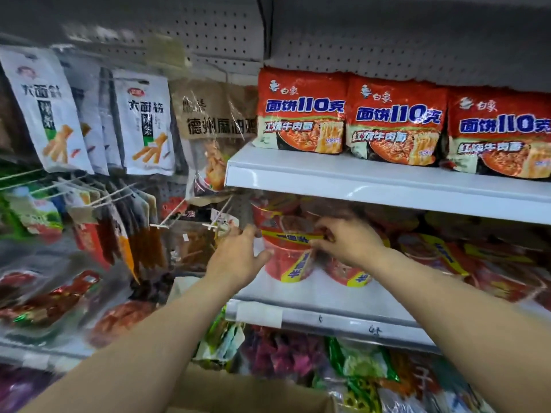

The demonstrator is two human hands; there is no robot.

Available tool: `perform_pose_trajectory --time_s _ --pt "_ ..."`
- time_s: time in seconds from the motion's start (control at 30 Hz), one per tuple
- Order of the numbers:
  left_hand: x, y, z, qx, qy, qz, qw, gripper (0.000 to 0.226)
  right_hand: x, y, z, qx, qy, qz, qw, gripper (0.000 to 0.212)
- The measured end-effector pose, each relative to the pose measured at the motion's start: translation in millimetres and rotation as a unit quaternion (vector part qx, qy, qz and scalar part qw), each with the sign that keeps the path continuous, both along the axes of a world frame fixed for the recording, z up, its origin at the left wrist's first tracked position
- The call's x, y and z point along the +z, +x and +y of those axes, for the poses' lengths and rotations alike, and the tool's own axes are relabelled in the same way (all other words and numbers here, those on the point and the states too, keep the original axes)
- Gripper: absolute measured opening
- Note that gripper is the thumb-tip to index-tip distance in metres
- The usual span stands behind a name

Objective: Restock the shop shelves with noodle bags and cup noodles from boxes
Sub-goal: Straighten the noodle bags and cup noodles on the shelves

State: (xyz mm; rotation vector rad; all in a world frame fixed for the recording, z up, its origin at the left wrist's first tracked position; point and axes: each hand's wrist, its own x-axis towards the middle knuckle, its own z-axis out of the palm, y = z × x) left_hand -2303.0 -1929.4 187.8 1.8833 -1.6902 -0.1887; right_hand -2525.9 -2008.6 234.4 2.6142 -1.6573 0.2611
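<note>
A red cup noodle bowl (287, 257) with a yellow band stands at the left end of the middle shelf (322, 296). My left hand (238, 257) holds its left side, fingers curled round the rim. My right hand (348, 242) grips its right rim from above. A second red cup (346, 274) stands just right of it, partly hidden by my right hand. More cups (277, 208) sit stacked behind, in shadow. Red noodle bags (301, 110) line the upper shelf (387, 183). A cardboard box (250, 391) shows at the bottom edge.
Snack packs (149, 123) hang on wire pegs (167, 222) left of the shelves, close to my left hand. Red packets (492, 272) fill the middle shelf's right part. Green and mixed bags (357, 362) lie on the shelf below.
</note>
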Motion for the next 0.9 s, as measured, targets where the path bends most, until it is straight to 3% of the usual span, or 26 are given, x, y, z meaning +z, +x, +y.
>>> perform_pose_trajectory --time_s 0.1,0.23,0.43,0.57,0.73,0.9 --pt "-18 -13 -17 0.002 -0.043 0.007 0.999 0.048 -11 1 -10 0.003 -0.011 0.016 1.0 0.05" --pt "-39 -26 -33 0.026 -0.123 -0.068 0.99 0.046 -29 -1 -26 0.02 -0.008 -0.003 1.0 0.05" --pt "-58 -34 -54 0.026 -0.177 -0.066 0.982 0.037 -50 -9 -50 0.057 -0.022 -0.053 0.997 0.049" --pt "-70 -34 -65 0.035 -0.201 -0.031 0.978 0.054 -60 -9 -59 0.084 -0.053 -0.106 0.989 0.066" --pt "-82 -18 -64 0.039 -0.238 0.005 0.971 0.059 -71 9 -57 0.162 -0.07 -0.185 0.967 0.04" --pt "-80 -2 -65 0.021 -0.249 0.015 0.968 0.057 -80 16 -56 0.185 -0.032 -0.251 0.95 0.033"
